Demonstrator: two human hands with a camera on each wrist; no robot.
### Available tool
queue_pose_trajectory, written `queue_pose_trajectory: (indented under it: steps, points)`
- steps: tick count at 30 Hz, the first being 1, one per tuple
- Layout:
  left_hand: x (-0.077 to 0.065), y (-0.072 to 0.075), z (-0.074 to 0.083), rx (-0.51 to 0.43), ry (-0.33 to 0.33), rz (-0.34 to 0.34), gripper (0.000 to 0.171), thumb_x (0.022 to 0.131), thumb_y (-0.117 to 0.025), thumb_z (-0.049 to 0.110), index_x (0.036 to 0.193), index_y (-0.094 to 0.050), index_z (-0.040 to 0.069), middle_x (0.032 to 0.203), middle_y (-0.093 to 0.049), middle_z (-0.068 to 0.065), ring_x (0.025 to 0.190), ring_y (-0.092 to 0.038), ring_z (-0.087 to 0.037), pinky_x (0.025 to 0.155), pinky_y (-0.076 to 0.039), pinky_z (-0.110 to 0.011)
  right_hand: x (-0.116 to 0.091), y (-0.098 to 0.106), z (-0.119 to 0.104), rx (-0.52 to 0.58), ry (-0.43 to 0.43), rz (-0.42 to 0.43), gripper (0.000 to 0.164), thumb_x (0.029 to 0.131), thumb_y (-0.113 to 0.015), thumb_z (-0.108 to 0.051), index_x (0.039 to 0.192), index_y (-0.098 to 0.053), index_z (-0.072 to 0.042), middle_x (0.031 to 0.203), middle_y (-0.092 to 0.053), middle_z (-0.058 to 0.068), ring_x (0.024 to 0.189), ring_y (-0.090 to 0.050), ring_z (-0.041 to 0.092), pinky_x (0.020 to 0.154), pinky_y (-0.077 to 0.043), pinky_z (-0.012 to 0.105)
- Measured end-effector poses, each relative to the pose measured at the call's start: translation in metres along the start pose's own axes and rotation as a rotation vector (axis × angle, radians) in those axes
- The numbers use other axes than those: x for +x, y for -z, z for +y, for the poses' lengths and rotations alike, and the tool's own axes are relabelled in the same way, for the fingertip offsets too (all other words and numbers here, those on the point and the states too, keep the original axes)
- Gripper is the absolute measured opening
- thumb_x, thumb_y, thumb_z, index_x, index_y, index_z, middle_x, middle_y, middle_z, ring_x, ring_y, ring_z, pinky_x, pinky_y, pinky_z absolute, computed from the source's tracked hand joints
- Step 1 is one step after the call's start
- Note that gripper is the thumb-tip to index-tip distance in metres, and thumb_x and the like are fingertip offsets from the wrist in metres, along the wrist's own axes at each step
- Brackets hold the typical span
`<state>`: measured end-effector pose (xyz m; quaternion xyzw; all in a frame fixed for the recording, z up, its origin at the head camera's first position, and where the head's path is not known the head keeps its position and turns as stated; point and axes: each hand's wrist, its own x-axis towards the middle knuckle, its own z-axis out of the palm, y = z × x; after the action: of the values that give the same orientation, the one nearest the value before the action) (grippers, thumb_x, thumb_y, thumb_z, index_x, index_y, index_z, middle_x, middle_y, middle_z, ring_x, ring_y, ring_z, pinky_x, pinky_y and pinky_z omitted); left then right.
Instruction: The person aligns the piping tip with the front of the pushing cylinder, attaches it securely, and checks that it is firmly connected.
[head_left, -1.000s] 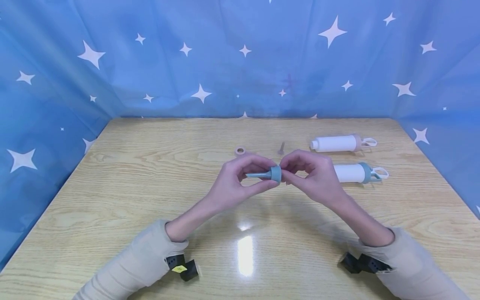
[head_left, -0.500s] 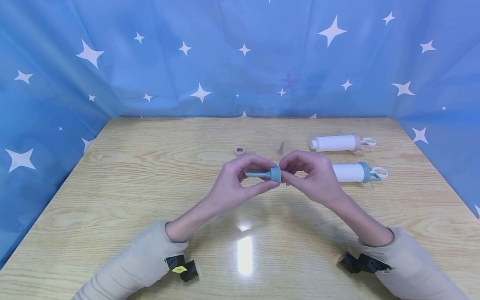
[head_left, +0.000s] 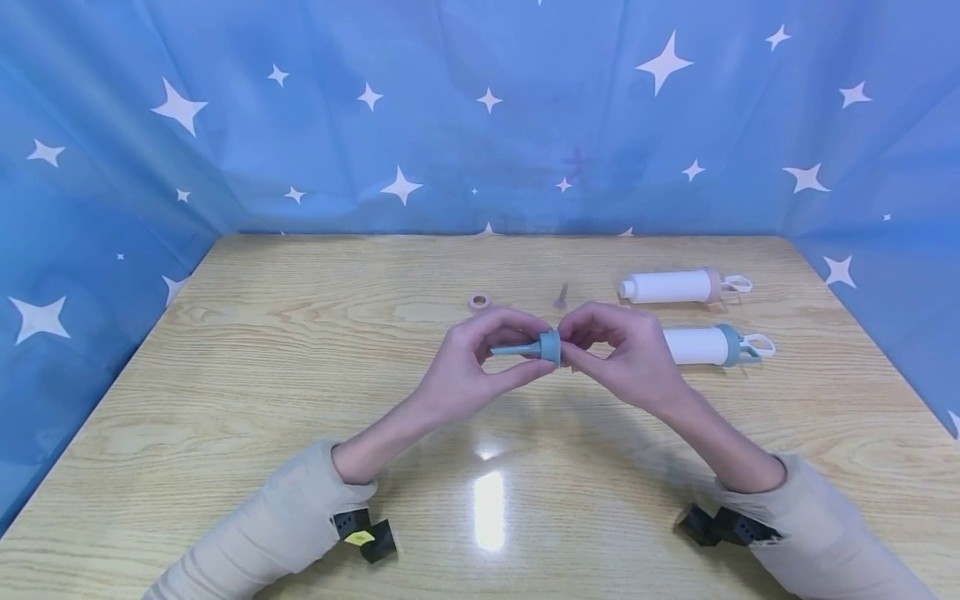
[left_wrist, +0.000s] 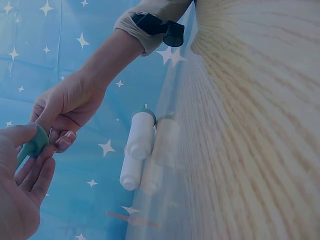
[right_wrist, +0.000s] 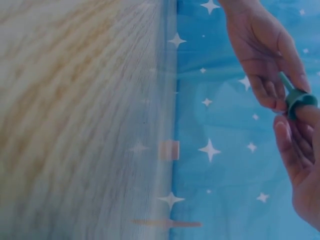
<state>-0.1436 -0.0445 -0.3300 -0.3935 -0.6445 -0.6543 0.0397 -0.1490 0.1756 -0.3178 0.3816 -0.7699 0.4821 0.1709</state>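
A teal nozzle (head_left: 550,348) with a thin tapered spout and a wide, cup-like base is held above the table between both hands. My left hand (head_left: 480,354) grips its base between thumb and fingers, with the spout pointing back toward the left palm. At the base's open end, my right hand (head_left: 626,354) pinches the rim with thumb and fingers. In the right wrist view, the right thumb lies over the opening of the teal nozzle (right_wrist: 300,100), hiding its inside. The left wrist view shows the nozzle (left_wrist: 36,142) between the two hands' fingertips.
Behind the right hand lies a white cylinder (head_left: 697,346) with a teal collar and looped handle. Farther back is a similar white cylinder (head_left: 670,287) with a pink collar. A pink ring (head_left: 479,301) and a small pinkish nozzle (head_left: 562,297) rest on the wooden table (head_left: 300,333).
Both hands keep nearly the same pose around the nozzle. The nozzle has shifted very slightly to the left; the things on the table have not moved.
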Motion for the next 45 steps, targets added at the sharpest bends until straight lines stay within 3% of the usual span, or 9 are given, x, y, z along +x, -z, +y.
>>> queue_pose_trajectory:
  steps: [11, 22, 35, 45]
  points:
    - [0.0, 0.002, 0.0, -0.004, 0.015, 0.011, 0.035, 0.086, -0.075, -0.009, 0.119, -0.064, -0.002, 0.113, -0.069, -0.013, 0.099, -0.071, -0.021, 0.095, -0.057, -0.039, 0.0, 0.0, 0.001, 0.022, 0.053, -0.009, 0.031, 0.077, -0.073, 0.022, 0.096, -0.071, -0.002, 0.08, -0.07, 0.003, 0.067, -0.066, 0.01, 0.063, -0.057, 0.017]
    - [0.001, 0.003, -0.001, -0.001, 0.031, 0.034, 0.034, 0.087, -0.075, -0.007, 0.119, -0.065, -0.002, 0.113, -0.069, -0.012, 0.103, -0.07, -0.02, 0.096, -0.057, -0.038, 0.0, 0.008, 0.004, 0.057, 0.049, -0.025, 0.008, 0.093, -0.069, 0.004, 0.098, -0.071, -0.002, 0.078, -0.067, 0.001, 0.063, -0.064, 0.01, 0.056, -0.054, 0.019]
    - [0.002, 0.007, -0.001, 0.003, 0.048, 0.048, 0.034, 0.087, -0.075, -0.007, 0.119, -0.065, -0.002, 0.112, -0.068, -0.013, 0.103, -0.07, -0.021, 0.097, -0.056, -0.038, 0.0, 0.015, 0.017, -0.101, 0.089, -0.045, 0.009, 0.091, -0.069, 0.001, 0.099, -0.073, -0.003, 0.092, -0.072, 0.004, 0.076, -0.065, 0.009, 0.07, -0.056, 0.015]
    - [0.001, 0.008, -0.003, 0.001, 0.049, 0.05, 0.034, 0.087, -0.075, -0.008, 0.119, -0.065, -0.002, 0.111, -0.067, -0.012, 0.102, -0.07, -0.022, 0.097, -0.056, -0.038, -0.003, 0.021, 0.027, -0.142, 0.046, -0.075, 0.027, 0.083, -0.072, 0.011, 0.102, -0.073, -0.007, 0.094, -0.071, 0.002, 0.08, -0.065, 0.01, 0.072, -0.055, 0.015]
